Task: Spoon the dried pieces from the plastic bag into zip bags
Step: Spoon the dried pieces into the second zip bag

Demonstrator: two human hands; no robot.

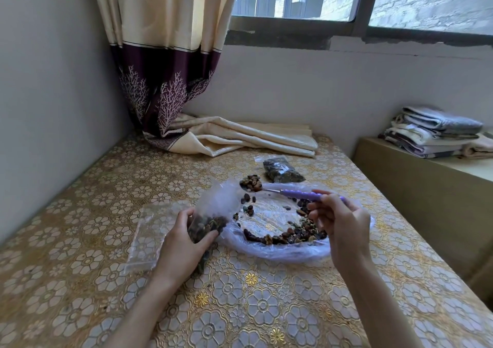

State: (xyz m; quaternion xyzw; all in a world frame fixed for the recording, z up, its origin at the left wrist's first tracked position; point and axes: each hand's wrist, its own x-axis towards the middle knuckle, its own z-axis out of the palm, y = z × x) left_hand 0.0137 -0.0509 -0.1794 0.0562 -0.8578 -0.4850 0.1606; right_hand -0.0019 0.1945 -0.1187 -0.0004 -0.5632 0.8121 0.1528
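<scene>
Head view: the left hand grips a part-filled zip bag against the near-left edge of the open plastic bag, which lies on the counter holding dried pieces. The right hand holds a heaped purple-handled spoon over the plastic bag's far rim. A filled zip bag lies beyond it; an empty zip bag lies to its left.

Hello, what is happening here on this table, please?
A person is portioning dried pieces. The right hand holds a purple-handled spoon loaded with pieces, above the open plastic bag. The left hand grips a partly filled zip bag. One filled zip bag lies farther back, and an empty one lies on the left.
</scene>
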